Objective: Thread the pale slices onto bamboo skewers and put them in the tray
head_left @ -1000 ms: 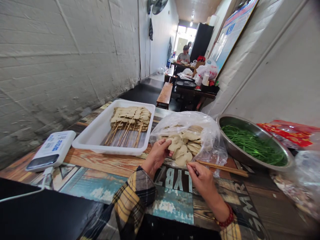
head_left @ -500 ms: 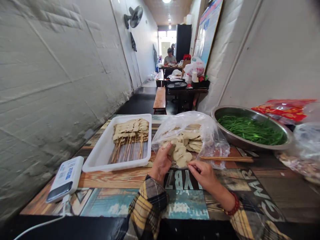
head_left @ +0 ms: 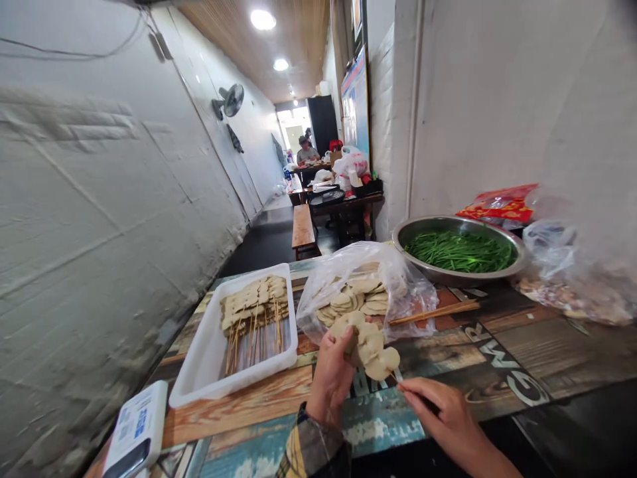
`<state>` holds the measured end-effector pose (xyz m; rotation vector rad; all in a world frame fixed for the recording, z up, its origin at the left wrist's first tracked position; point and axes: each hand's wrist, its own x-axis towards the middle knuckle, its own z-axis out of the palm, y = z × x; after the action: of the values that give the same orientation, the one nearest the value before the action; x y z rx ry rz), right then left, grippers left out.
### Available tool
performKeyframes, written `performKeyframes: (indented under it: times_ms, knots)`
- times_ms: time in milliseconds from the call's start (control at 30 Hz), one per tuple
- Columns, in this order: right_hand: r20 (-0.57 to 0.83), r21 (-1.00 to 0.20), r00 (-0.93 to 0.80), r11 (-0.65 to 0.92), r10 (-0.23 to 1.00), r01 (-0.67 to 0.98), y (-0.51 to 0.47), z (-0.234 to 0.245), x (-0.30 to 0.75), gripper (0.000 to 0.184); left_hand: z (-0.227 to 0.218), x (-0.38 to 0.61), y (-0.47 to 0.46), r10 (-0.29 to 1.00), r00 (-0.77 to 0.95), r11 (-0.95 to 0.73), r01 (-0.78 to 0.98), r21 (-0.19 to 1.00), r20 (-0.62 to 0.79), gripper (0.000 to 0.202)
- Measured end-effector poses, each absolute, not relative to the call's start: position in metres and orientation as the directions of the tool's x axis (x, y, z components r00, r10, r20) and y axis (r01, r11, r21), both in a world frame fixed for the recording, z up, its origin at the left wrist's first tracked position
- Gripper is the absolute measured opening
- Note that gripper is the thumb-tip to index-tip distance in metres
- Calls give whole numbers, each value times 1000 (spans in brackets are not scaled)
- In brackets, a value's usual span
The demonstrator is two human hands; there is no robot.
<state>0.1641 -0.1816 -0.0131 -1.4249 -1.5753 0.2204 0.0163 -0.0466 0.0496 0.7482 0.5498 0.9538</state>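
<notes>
My left hand [head_left: 334, 372] is closed around several thin, round beige slices [head_left: 371, 345], its thumb on top of them. They overlap in a row along a bamboo skewer [head_left: 393, 376], whose bare end sticks out at the lower right. Thumb and forefinger of my right hand [head_left: 438, 405] pinch that end. Just behind my hands, a clear plastic bag [head_left: 311, 282] lies open with more loose slices [head_left: 375, 300] inside. To the left, a white tray [head_left: 199, 372] holds slices threaded on skewers [head_left: 256, 299] in stacked rows, sticks pointing toward me.
Spare bamboo skewers [head_left: 438, 311] lie by the bag. A steel bowl [head_left: 520, 255] of long green stalks [head_left: 460, 251] stands back right, near a red package [head_left: 507, 202] and a plastic bag [head_left: 587, 285]. A white device [head_left: 137, 425] sits front left. Someone [head_left: 306, 153] sits far back.
The skewered slices and both hands have come nearer to me, away from the bag. More of the skewer's bare end shows by my right hand. My view has tilted upward and shifted right.
</notes>
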Motion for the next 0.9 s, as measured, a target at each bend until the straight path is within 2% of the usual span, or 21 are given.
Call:
performKeyframes:
  times_ms: [100, 233, 500, 900]
  knots:
    - [577, -692, 232, 317, 783, 648, -194, -14, 152, 17, 66, 14, -65, 881, 464, 351, -517, 780, -89, 34]
    - [617, -684, 252, 350, 745, 641, -199, -13, 140, 17, 84, 8, -83, 915, 394, 292, -504, 812, -85, 33]
    - [633, -646, 179, 387, 753, 658, -204, -7, 129, 19, 98, -8, -94, 922, 387, 199, -502, 842, 13, 32]
    - [627, -659, 165, 406, 761, 632, -198, 10, 112, 27, 104, -27, -92, 924, 380, 172, -530, 831, 52, 33]
